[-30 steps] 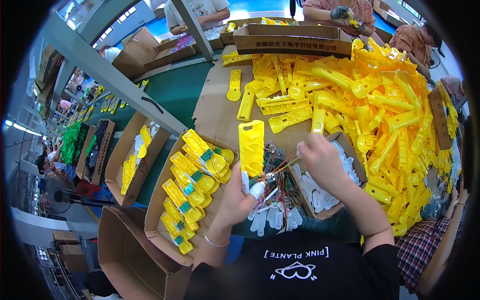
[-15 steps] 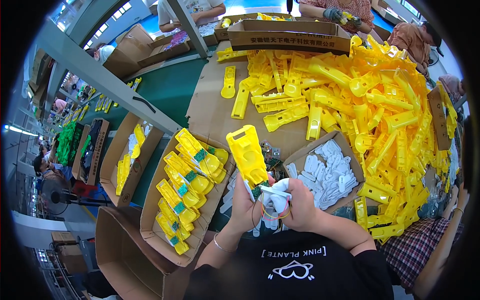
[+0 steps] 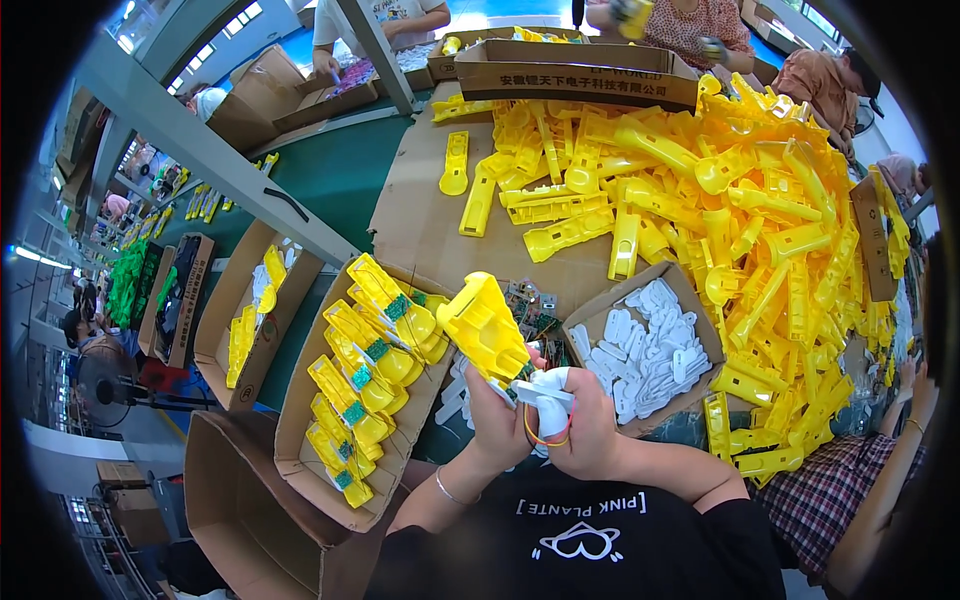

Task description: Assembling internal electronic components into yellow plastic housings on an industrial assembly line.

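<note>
My left hand [image 3: 497, 422] is closed round the lower end of a yellow plastic housing [image 3: 485, 325], held tilted with its hollow, ribbed side showing. Against it, my right hand [image 3: 590, 425] pinches a small flat white plastic piece [image 3: 543, 394] at the housing's lower end. White wrapping [image 3: 550, 378] covers a digit of the right hand. Thin yellow and red wires [image 3: 545, 440] loop below the white piece. My fingers hide most of the joint between housing and white piece. Behind the hands lie small circuit boards with wires [image 3: 530, 305].
Left of my hands, a cardboard box [image 3: 290, 455] holds yellow housings with green boards. A box of white pieces [image 3: 650, 350] stands at right. Beyond it rises a large heap of yellow housings [image 3: 740, 220]. Co-workers sit across the table and at right.
The yellow housing has tilted and shifted slightly left and down. My right hand has turned the white piece a little and the wires hang closer in. A co-worker's gloved hands opposite have moved apart.
</note>
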A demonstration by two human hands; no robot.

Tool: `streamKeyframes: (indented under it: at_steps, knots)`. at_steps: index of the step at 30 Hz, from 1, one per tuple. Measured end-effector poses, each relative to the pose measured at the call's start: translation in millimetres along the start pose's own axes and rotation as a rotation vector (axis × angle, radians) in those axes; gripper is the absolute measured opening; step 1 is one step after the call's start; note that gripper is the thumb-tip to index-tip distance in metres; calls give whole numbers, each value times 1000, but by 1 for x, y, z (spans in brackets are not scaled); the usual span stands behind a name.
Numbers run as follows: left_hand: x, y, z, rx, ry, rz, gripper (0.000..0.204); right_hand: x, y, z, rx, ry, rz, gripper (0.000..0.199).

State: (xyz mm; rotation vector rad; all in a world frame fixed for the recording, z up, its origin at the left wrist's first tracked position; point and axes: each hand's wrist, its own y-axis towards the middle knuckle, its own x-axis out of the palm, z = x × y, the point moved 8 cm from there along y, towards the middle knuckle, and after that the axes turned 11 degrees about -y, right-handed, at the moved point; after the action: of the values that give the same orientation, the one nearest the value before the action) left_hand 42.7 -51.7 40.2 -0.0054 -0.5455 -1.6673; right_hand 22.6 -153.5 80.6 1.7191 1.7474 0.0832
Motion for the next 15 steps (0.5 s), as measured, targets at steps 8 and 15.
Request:
streamKeyframes:
  at_steps: [8, 15]
  knots:
    - [-25, -2, -22, -160, 287, -34, 48, 3, 8, 28, -34, -144, -223, 32]
    - [-10, -16, -22, -259, 374, -220, 72, -18, 58, 11, -362, -500, -111, 39]
